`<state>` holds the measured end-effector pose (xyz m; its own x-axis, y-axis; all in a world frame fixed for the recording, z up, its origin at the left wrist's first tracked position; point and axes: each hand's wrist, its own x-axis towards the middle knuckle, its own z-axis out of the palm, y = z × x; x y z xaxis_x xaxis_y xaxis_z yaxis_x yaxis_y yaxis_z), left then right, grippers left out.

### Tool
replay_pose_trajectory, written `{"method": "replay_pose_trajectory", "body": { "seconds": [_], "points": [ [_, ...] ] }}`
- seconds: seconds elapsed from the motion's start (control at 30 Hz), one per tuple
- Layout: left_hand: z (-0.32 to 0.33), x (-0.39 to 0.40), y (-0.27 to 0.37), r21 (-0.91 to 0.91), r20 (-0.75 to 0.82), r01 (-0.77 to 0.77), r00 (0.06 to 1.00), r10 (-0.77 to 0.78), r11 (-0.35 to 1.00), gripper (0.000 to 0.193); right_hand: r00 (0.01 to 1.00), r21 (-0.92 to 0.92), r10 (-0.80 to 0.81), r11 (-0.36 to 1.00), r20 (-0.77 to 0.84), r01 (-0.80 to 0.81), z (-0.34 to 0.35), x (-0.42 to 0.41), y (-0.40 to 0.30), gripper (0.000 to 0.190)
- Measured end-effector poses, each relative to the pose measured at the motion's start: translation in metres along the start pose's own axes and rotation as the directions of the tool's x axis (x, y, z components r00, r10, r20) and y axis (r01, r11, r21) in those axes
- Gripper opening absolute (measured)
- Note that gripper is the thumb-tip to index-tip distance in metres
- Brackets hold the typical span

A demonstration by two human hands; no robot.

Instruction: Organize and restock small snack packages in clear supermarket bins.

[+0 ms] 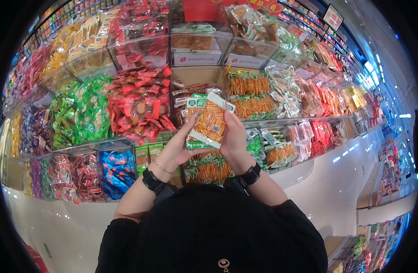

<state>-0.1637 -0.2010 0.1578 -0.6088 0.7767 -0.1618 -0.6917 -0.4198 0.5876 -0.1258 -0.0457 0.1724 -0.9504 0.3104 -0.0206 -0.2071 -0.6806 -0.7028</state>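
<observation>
Over the middle of a stepped snack display, both my hands hold clear packets. The front packet (209, 119), tilted, shows orange-brown strips, white bands at both ends and a small printed code. Behind it sits at least one packet with a green-and-white header (197, 101), mostly hidden. My left hand (176, 146) grips the left side of the packets, thumb on the front. My right hand (234, 134) holds the front packet by its right edge. Below the hands lies a bin of similar orange strip packets (210, 169).
Clear-walled bins hold red packets (140, 102), green packets (93, 109), blue packets (116, 172) and orange strip packets (250, 92). A clear divider wall (200, 51) crosses behind the hands. Glossy pale floor (308, 191) surrounds the display, with another shelf (383, 208) at right.
</observation>
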Motion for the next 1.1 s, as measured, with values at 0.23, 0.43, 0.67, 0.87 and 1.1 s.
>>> {"method": "replay_pose_trajectory", "body": {
  "seconds": [0.23,0.43,0.67,0.87,1.1],
  "points": [
    [-0.008,-0.002,-0.008,0.119,-0.121,-0.034,0.991,0.049,0.992,0.05,0.941,-0.024,-0.339,0.941,-0.014,0.339,-0.015,-0.004,-0.042,0.025],
    [0.0,-0.004,-0.012,0.217,-0.158,-0.059,0.983,0.094,0.974,0.05,0.409,-0.453,-0.259,-0.139,0.875,0.881,-0.025,-0.022,-0.066,0.022],
    [0.0,0.013,-0.021,0.165,-0.103,-0.112,0.986,0.13,0.98,0.039,0.61,-0.596,-0.062,0.158,0.79,0.787,-0.043,-0.032,-0.059,0.032],
    [0.001,0.035,-0.032,0.189,-0.131,-0.102,0.983,0.128,0.977,0.038,0.79,-0.679,-0.191,0.42,0.583,0.602,-0.058,-0.027,-0.06,0.033],
    [0.02,0.044,-0.042,0.243,-0.22,-0.061,0.969,0.116,0.968,0.039,1.0,-0.396,-0.001,0.918,0.011,0.005,-0.085,-0.023,-0.034,0.034]
  ]
}}
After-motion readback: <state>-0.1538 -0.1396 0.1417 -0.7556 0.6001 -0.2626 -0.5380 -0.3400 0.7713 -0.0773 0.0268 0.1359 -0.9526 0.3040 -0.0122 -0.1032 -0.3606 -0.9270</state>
